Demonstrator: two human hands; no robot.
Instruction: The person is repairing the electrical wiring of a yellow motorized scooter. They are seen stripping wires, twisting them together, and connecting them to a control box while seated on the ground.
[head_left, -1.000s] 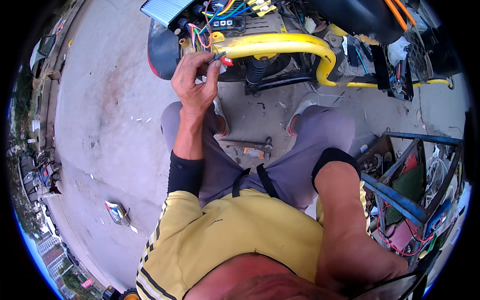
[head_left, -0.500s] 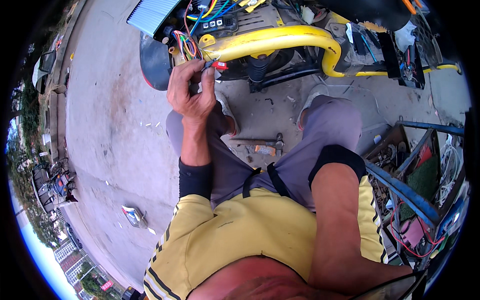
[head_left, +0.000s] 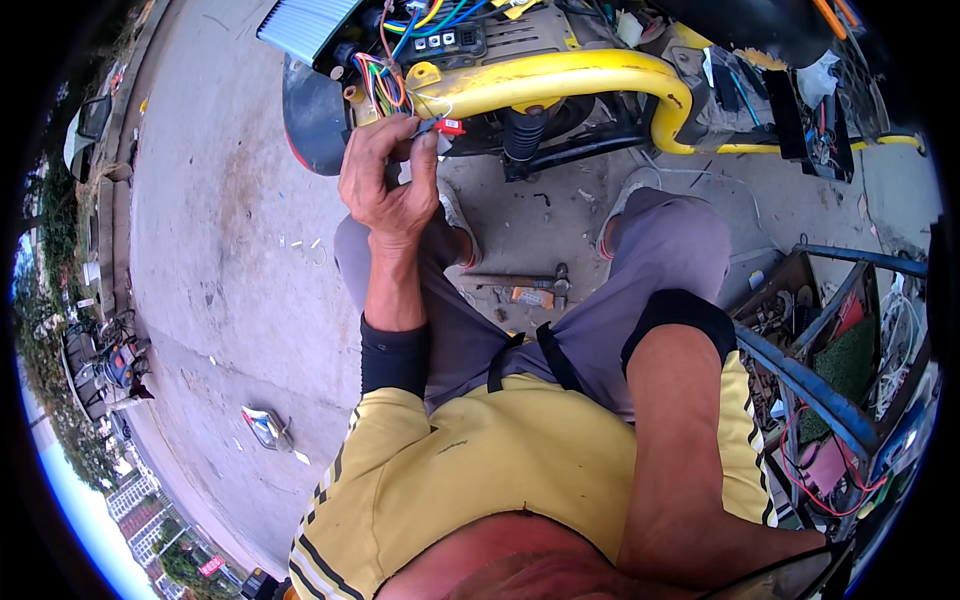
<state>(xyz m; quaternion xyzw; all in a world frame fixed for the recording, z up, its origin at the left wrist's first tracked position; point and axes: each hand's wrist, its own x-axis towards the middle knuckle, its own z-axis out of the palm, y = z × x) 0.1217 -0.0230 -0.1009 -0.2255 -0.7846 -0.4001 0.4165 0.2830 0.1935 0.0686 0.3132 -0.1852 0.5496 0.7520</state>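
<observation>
My left hand (head_left: 390,185) is raised in front of the yellow frame tube (head_left: 550,78), thumb and fingers pinched together. Between their tips is a small dark wire connector (head_left: 428,126), with a red piece (head_left: 449,127) showing just right of it. A bundle of coloured wires (head_left: 378,88) hangs down right above the fingers. Behind it is a black terminal block (head_left: 445,43) with thick blue, yellow and green cables, beside a finned silver box (head_left: 308,28). My right forearm (head_left: 678,420) bends back toward the lower right edge, and its hand is out of sight.
A hammer (head_left: 520,281) and a small orange-and-white box (head_left: 533,297) lie on the ground between my feet. To the right stands a blue metal-framed cart (head_left: 808,385) full of parts and cables. A plastic bag (head_left: 266,428) lies on the pavement at left.
The view has shifted slightly. My left hand keeps its pinch by the wires with hardly any movement, and my right arm stays bent as before.
</observation>
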